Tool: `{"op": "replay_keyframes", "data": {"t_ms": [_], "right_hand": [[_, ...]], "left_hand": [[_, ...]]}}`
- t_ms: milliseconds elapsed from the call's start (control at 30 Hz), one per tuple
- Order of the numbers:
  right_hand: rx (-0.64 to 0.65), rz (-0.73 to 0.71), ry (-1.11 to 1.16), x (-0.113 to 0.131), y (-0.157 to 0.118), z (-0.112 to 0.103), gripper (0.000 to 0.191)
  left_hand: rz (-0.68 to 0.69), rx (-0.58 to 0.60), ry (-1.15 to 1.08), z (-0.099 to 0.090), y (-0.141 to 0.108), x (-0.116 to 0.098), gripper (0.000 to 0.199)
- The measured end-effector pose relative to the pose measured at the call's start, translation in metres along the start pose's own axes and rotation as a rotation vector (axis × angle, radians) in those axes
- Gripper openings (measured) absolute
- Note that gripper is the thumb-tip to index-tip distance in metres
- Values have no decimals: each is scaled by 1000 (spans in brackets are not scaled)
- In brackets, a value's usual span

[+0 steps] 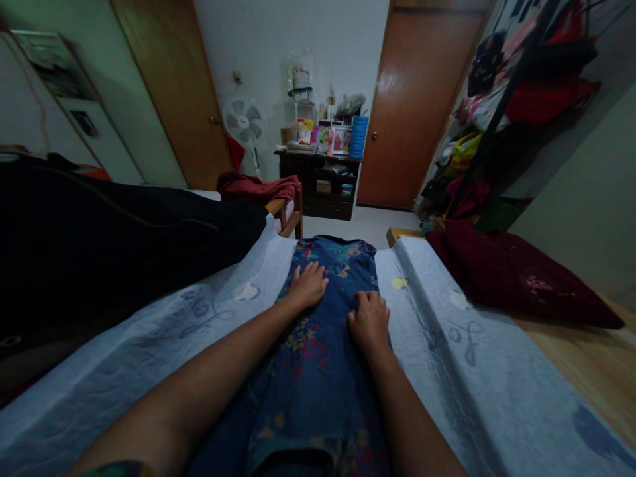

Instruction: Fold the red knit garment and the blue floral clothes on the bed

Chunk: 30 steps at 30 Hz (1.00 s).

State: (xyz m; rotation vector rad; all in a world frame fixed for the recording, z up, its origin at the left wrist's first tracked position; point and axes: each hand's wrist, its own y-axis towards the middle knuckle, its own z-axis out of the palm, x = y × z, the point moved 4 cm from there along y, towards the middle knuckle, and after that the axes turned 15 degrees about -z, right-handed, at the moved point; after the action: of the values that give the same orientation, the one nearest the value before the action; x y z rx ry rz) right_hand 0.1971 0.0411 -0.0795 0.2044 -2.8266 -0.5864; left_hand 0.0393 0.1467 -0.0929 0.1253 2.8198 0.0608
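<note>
A dark blue garment with a red and tan floral print (313,338) lies lengthwise in front of me, stretched out as a long narrow panel. My left hand (307,286) rests flat on its upper left part, fingers spread. On the garment's right edge, my right hand (370,321) has its fingers bent down and closed on the cloth; the fingertips are partly hidden. A dark opening, perhaps a neckline, shows at the garment's near end. Beneath it spreads a pale bedsheet (437,344) with grey lettering.
Dark clothing (109,245) is heaped on the left. A maroon folded cloth (517,275) lies at right, beside a bare wooden surface (581,351). Beyond the bed stand a dark cabinet (318,189), a white fan (244,122) and a wooden chair-like frame (297,215) with red cloth.
</note>
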Motion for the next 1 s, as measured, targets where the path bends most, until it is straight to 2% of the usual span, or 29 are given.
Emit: {"op": "replay_keyframes", "data": {"t_ms": [100, 200, 400, 533, 633, 733, 833, 1000], "right_hand": [[-59, -171, 95, 10, 2, 2, 55], [27, -313, 189, 22, 0, 11, 59], [249, -247, 196, 23, -8, 27, 52], [299, -244, 135, 22, -9, 27, 55], [306, -241, 92, 23, -9, 26, 56], [294, -239, 69, 24, -10, 26, 56], [287, -233, 52, 25, -10, 26, 55], [281, -245, 29, 27, -10, 22, 55]], "left_hand": [[58, 70, -16, 8, -29, -9, 52], [73, 31, 13, 12, -42, -12, 52], [108, -62, 54, 15, -44, -10, 51], [143, -148, 46, 13, -47, -12, 46], [157, -152, 12, 11, -56, -10, 42], [174, -69, -9, 7, -77, -4, 46], [202, 78, -24, 0, -110, 7, 55], [231, 336, -92, -27, -166, 23, 57]]}}
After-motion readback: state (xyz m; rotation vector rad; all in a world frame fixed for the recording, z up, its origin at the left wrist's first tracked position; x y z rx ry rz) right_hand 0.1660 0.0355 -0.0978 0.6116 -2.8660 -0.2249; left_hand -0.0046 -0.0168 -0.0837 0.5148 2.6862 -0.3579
